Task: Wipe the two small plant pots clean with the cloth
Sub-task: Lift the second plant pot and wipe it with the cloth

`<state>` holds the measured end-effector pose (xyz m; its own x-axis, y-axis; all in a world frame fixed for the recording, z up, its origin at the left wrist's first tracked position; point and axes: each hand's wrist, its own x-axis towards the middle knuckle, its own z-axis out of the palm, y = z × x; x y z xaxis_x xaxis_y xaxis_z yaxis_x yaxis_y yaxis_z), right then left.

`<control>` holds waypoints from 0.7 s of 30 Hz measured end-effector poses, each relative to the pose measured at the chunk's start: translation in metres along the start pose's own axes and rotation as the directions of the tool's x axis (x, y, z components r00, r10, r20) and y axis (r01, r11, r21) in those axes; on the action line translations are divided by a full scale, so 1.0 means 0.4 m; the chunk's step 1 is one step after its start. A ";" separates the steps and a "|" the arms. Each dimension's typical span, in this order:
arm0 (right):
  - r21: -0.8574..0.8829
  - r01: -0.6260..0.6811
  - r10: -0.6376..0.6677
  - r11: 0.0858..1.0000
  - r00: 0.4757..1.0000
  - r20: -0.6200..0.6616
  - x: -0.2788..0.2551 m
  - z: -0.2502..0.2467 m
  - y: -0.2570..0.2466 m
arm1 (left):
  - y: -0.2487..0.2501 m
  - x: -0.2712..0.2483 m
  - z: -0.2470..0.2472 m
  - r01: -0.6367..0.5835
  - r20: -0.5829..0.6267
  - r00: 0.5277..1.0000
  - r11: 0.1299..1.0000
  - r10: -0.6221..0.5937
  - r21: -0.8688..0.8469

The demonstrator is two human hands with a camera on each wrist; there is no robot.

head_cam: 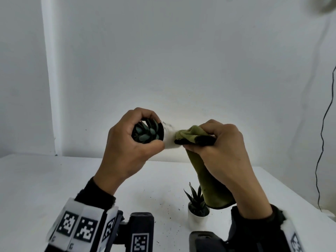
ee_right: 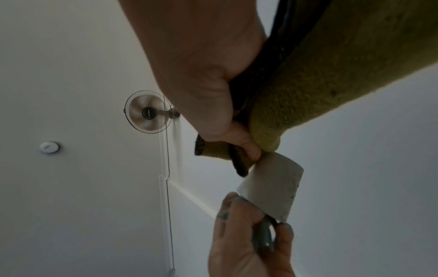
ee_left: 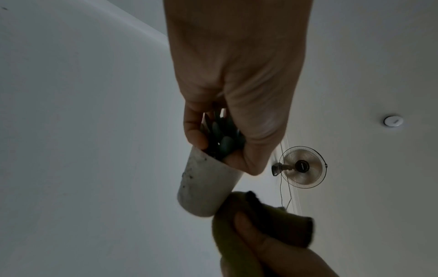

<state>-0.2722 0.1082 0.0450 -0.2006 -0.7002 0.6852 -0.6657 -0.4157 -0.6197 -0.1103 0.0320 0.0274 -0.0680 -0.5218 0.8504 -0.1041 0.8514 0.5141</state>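
My left hand [head_cam: 131, 142] grips a small white pot [head_cam: 170, 138] round its rim, tipped on its side in the air, its blue-green succulent [head_cam: 146, 132] facing me. Dirt specks mark the pot's wall [ee_left: 203, 185]. My right hand [head_cam: 218, 148] holds a bunched olive-green cloth [head_cam: 190, 135] with a dark edge against the pot's base end [ee_right: 272, 185], and the cloth's tail [head_cam: 211, 186] hangs down. A second white pot [head_cam: 197, 218] with a dark spiky plant [head_cam: 195, 197] stands upright on the white table [head_cam: 54, 179], below my right wrist.
Soil crumbs [head_cam: 163, 202] lie scattered on the table near the standing pot. A black cable [head_cam: 325, 124] hangs down the wall at the right. A wall fan [ee_left: 302, 166] is mounted high up. The table's right edge [head_cam: 300, 197] runs diagonally.
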 end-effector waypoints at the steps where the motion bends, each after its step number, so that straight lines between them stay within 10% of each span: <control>1: 0.075 -0.025 0.021 0.997 0.999 0.049 -0.004 -0.006 -0.007 | -0.006 0.001 0.001 0.011 -0.015 1.000 1.000 -0.011 -0.004; 12: 0.379 -0.082 0.158 0.922 0.972 -0.176 -0.006 -0.034 -0.001 | 0.008 -0.001 -0.001 -0.002 0.111 0.994 1.000 0.000 0.015; 21: 0.186 0.125 -0.102 0.975 0.987 -0.128 -0.010 0.004 -0.024 | 0.001 -0.010 0.002 -0.030 0.245 0.969 1.000 0.027 0.008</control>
<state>-0.2637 0.1140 0.0477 -0.2221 -0.5740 0.7882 -0.5400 -0.6006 -0.5896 -0.1108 0.0345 0.0239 -0.3120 -0.4954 0.8107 -0.1103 0.8664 0.4870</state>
